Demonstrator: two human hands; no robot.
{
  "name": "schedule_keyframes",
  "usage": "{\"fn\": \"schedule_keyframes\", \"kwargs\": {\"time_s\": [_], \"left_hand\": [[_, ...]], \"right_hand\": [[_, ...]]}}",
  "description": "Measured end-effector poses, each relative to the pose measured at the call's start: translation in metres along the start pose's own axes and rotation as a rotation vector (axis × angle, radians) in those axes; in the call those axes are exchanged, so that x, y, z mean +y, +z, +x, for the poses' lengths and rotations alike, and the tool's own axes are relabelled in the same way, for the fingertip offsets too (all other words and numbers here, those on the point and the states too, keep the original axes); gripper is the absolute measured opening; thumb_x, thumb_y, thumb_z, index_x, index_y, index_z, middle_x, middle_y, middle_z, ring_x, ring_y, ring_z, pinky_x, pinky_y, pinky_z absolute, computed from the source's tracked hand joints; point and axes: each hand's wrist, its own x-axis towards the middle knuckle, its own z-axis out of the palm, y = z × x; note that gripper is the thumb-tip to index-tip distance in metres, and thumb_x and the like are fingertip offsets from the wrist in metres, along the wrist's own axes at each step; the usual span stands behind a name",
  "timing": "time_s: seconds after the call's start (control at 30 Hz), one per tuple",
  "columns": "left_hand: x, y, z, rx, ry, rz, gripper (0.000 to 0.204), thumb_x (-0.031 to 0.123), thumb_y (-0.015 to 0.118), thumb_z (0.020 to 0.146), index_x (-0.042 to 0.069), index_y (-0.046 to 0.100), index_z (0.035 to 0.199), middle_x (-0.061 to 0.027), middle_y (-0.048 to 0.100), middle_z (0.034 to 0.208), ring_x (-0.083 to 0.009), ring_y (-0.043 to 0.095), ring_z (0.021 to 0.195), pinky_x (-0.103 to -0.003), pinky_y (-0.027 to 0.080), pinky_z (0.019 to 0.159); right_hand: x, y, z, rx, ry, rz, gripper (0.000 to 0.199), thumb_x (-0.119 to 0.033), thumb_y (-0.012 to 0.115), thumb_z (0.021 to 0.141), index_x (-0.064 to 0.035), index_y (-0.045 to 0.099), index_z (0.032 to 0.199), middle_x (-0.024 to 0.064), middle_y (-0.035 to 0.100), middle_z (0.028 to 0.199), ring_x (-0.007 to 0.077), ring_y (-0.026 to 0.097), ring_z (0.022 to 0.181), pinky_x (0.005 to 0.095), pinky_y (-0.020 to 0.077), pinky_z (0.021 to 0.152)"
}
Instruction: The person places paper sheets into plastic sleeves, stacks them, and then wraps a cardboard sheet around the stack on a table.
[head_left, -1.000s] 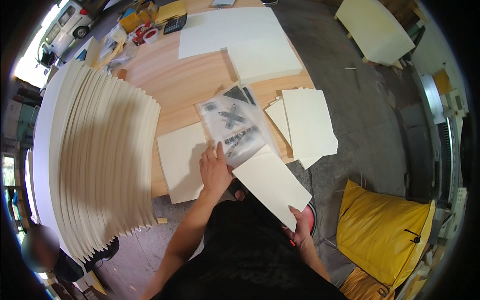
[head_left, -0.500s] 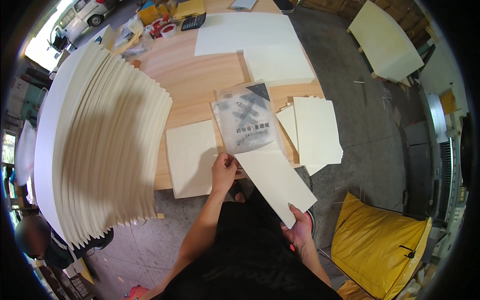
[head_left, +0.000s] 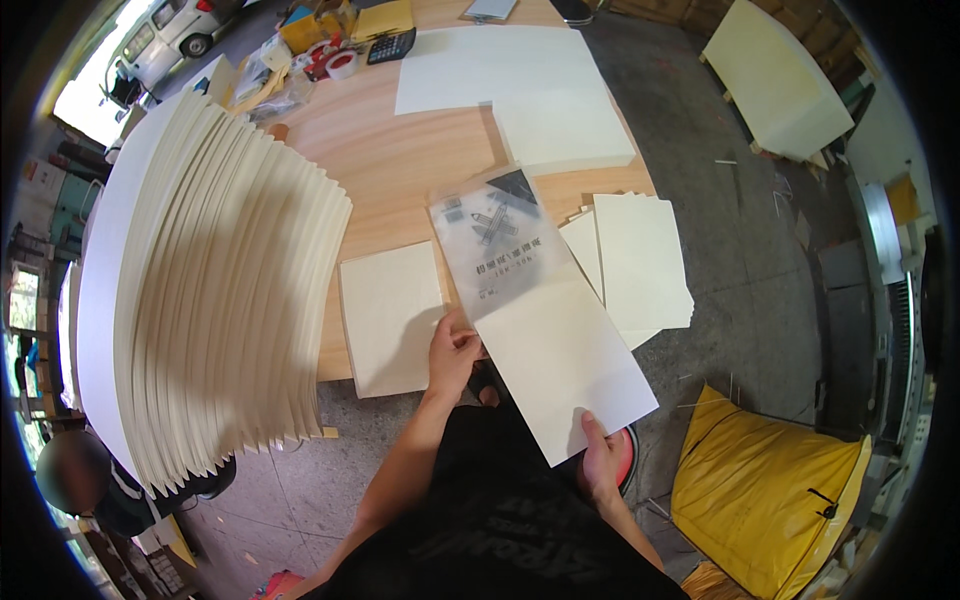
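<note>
A clear plastic bag (head_left: 500, 240) with dark print and a pencil picture lies on the table. A stack of cream paper (head_left: 560, 355) runs from the bag's near end toward me, its far part inside the bag. My right hand (head_left: 600, 455) grips the stack's near edge, thumb on top and fingers beneath. My left hand (head_left: 455, 355) is closed at the bag's near left edge, pinching it; the fingertips are partly hidden. Beside that hand, another pack of cream paper (head_left: 390, 320) rests at the table's front edge.
A tall pile of wavy-edged sheets (head_left: 230, 290) fills the left side. Loose paper stacks (head_left: 640, 260) lie on the right, with white sheets (head_left: 500, 70) behind. A calculator (head_left: 391, 46) and tape roll (head_left: 341, 65) sit far back. A yellow covered bundle (head_left: 765, 490) stands on the floor.
The paper stack has turned from tilted to flatter, showing its wide face. My right hand has shifted slightly right and up; my left hand has barely moved.
</note>
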Motion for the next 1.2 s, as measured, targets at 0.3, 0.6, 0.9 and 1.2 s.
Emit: {"fn": "schedule_keyframes", "kwargs": {"time_s": [0.3, 0.6, 0.9, 1.2], "left_hand": [[-0.023, 0.045, -0.026, -0.122, 0.000, -0.540, 0.059, 0.002, 0.056, 0.099, 0.004, 0.031, 0.153, -0.0110, 0.062, 0.127, -0.0196, 0.060, 0.113, -0.031, 0.050, 0.096], [-0.118, 0.058, -0.027, -0.673, -0.436, -0.772, 0.052, 0.035, 0.046, 0.105, 0.006, 0.041, 0.148, -0.0125, 0.053, 0.141, -0.0273, 0.057, 0.122, -0.037, 0.052, 0.097], [-0.141, 0.009, -0.027, -0.517, -0.388, -0.515, 0.038, 0.029, 0.056, 0.102, 0.002, 0.059, 0.129, -0.0101, 0.064, 0.124, -0.0220, 0.061, 0.113, -0.036, 0.051, 0.096], [-0.132, -0.015, -0.046, -0.469, -0.654, -0.280, 0.037, 0.021, 0.053, 0.105, 0.000, 0.056, 0.135, -0.0097, 0.062, 0.128, -0.0207, 0.060, 0.116, -0.035, 0.046, 0.106]], "right_hand": [[-0.028, 0.020, -0.002, -0.087, 0.234, 0.330, 0.039, -0.018, 0.057, 0.103, -0.0016, 0.050, 0.138, 0.0092, 0.059, 0.135, 0.0220, 0.060, 0.120, 0.0369, 0.0490, 0.105], [-0.013, 0.038, -0.010, -0.209, 0.346, 0.246, 0.033, -0.033, 0.055, 0.105, -0.0104, 0.054, 0.130, 0.0028, 0.064, 0.115, 0.0164, 0.062, 0.098, 0.0349, 0.0504, 0.074], [0.027, 0.014, 0.044, -0.424, 0.645, 0.046, 0.031, -0.034, 0.058, 0.103, -0.0058, 0.061, 0.115, 0.0086, 0.067, 0.106, 0.0219, 0.067, 0.093, 0.0335, 0.0512, 0.074], [0.032, 0.071, 0.083, -0.414, 0.594, 0.299, 0.032, -0.027, 0.054, 0.105, 0.0037, 0.058, 0.111, 0.0192, 0.067, 0.108, 0.0316, 0.068, 0.104, 0.0392, 0.0577, 0.088]]}}
